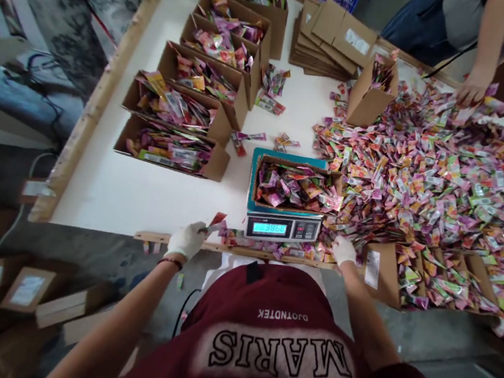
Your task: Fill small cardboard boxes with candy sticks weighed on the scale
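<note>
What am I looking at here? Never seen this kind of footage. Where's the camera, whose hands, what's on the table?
One picture, from a camera worn on a person's head, looking down past their maroon shirt at their own gloved hands. No machine is involved. The left hand pinches a small packet at the table's near edge. The right hand rests among loose packets; whether it grips one I cannot tell. Between them stands a digital scale with an open carton of packets on it. To the right lies a big heap of colourful packets; to the left, a row of filled cartons; at the back, flat cartons. The hand at top right belongs to another person.
</note>
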{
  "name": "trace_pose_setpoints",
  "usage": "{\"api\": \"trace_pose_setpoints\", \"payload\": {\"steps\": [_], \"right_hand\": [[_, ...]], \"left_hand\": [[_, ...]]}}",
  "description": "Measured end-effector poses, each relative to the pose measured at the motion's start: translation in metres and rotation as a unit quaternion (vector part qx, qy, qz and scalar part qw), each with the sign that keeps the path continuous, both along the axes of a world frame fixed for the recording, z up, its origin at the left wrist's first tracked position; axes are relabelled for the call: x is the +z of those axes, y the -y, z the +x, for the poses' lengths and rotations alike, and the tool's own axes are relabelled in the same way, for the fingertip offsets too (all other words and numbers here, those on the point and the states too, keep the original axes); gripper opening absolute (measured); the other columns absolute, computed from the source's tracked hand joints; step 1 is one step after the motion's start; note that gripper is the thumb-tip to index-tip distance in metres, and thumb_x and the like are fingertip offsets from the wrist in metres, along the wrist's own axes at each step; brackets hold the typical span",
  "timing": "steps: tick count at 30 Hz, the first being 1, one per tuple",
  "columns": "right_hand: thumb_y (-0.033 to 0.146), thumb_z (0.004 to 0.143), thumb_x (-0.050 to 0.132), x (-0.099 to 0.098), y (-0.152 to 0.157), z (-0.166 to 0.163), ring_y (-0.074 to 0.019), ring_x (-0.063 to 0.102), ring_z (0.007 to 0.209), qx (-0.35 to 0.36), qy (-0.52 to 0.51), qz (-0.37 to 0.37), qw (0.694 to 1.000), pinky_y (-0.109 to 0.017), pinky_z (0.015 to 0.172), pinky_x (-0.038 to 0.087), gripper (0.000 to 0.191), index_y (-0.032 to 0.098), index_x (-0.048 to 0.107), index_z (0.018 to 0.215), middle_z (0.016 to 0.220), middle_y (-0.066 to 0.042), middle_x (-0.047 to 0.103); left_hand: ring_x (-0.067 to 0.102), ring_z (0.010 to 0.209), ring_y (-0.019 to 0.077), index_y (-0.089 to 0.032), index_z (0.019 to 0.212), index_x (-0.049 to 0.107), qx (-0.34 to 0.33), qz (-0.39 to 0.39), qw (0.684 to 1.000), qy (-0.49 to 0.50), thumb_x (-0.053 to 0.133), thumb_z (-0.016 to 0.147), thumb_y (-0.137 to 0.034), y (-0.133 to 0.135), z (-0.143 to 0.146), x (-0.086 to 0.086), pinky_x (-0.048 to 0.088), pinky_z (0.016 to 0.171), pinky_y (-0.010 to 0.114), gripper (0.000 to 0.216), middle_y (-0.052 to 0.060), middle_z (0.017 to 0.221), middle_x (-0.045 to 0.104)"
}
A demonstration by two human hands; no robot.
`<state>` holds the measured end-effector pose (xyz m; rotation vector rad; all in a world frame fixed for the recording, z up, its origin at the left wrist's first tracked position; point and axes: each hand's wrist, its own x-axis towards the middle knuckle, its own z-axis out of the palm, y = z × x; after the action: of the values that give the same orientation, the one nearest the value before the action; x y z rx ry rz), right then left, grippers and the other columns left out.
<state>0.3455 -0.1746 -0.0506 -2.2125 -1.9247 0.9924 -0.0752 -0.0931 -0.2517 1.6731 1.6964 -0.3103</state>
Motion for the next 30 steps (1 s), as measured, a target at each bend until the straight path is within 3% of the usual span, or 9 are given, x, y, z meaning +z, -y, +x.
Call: {"api": "trace_pose_setpoints", "payload": {"steps": [3,6,8,11,14,17,22,26,30], "right_hand": [[0.041,0.101,0.064,0.01,-0.005,0.023,-0.0194,0.066,0.107,-0.038,0.005,0.007,0.999,-0.038,0.092,0.058,0.032,0.021,0.065,0.125,0.126,-0.009,0.065],[0.042,0.1,0.06,0.034,-0.012,0.051,-0.0178,0.067,0.083,-0.071,0.011,0.027,0.997,-0.033,0.077,0.058,0.026,0.018,0.069,0.102,0.096,-0.006,0.069],[0.041,0.096,0.057,0.055,-0.018,0.061,-0.0175,0.062,0.065,-0.089,-0.047,0.039,0.994,-0.031,0.064,0.054,0.024,0.021,0.065,0.085,0.075,-0.003,0.066],[0.04,0.091,0.059,0.08,-0.036,0.045,-0.0169,0.06,0.054,-0.095,-0.217,0.038,0.971,-0.029,0.054,0.048,0.019,0.024,0.057,0.083,0.065,0.001,0.062],[0.037,0.093,0.059,0.083,-0.068,0.007,-0.0169,0.065,0.062,-0.057,-0.255,0.078,0.962,-0.029,0.062,0.051,0.015,0.023,0.06,0.088,0.071,0.0,0.066],[0.034,0.091,0.063,0.068,-0.091,-0.016,-0.0178,0.069,0.079,-0.046,-0.175,0.161,0.97,-0.032,0.077,0.056,0.023,0.021,0.065,0.109,0.094,-0.004,0.072],[0.041,0.094,0.06,0.05,-0.064,0.025,-0.0217,0.071,0.092,-0.1,-0.093,0.23,0.964,-0.036,0.087,0.058,0.031,0.021,0.065,0.117,0.106,-0.009,0.073],[0.04,0.1,0.049,0.02,-0.021,0.063,-0.0215,0.07,0.083,-0.145,-0.007,0.155,0.977,-0.035,0.079,0.058,0.031,0.018,0.065,0.114,0.1,-0.011,0.074],[0.038,0.104,0.049,-0.032,0.002,0.04,-0.0204,0.068,0.091,-0.091,0.117,0.045,0.988,-0.037,0.083,0.059,0.03,0.016,0.067,0.115,0.106,-0.01,0.071]], "left_hand": [[0.07,0.088,0.03,-0.021,0.087,0.07,0.003,0.017,0.999,0.034,0.045,0.08,-0.031,-0.004,-0.011,0.019,0.05,0.075,0.034,0.028,0.013,0.088,0.075],[0.07,0.084,0.025,-0.021,0.087,0.068,-0.007,0.025,0.995,0.093,0.044,0.077,-0.032,-0.01,-0.021,0.049,0.053,0.077,0.032,0.028,0.008,0.088,0.075],[0.069,0.078,0.0234,-0.022,0.083,0.067,-0.02,0.017,0.987,0.16,0.045,0.078,-0.036,-0.017,-0.027,0.082,0.056,0.076,0.032,0.026,0.005,0.082,0.074],[0.066,0.069,0.0248,-0.024,0.073,0.064,-0.049,0.03,0.96,0.274,0.05,0.081,-0.044,-0.033,-0.026,0.143,0.058,0.072,0.036,0.026,0.004,0.069,0.069],[0.064,0.067,0.026,-0.024,0.073,0.067,-0.122,0.108,0.941,0.298,0.052,0.083,-0.046,-0.054,0.005,0.203,0.057,0.072,0.039,0.028,0.005,0.071,0.068],[0.067,0.077,0.0269,-0.023,0.084,0.071,-0.205,0.175,0.926,0.265,0.051,0.086,-0.039,-0.074,0.066,0.24,0.057,0.086,0.042,0.025,0.005,0.08,0.069],[0.062,0.123,0.0386,-0.02,0.115,0.071,-0.238,0.278,0.894,0.258,0.062,0.086,-0.029,-0.091,0.137,0.254,0.045,0.111,0.058,0.031,0.011,0.126,0.067],[0.055,0.134,0.0376,-0.02,0.123,0.069,-0.147,0.331,0.872,0.33,0.062,0.092,-0.037,-0.078,0.103,0.241,0.041,0.119,0.057,0.036,0.01,0.14,0.062],[0.062,0.123,0.0304,-0.018,0.119,0.069,-0.005,0.322,0.891,0.319,0.059,0.095,-0.04,-0.05,0.048,0.212,0.048,0.113,0.05,0.035,0.01,0.13,0.067]]}}
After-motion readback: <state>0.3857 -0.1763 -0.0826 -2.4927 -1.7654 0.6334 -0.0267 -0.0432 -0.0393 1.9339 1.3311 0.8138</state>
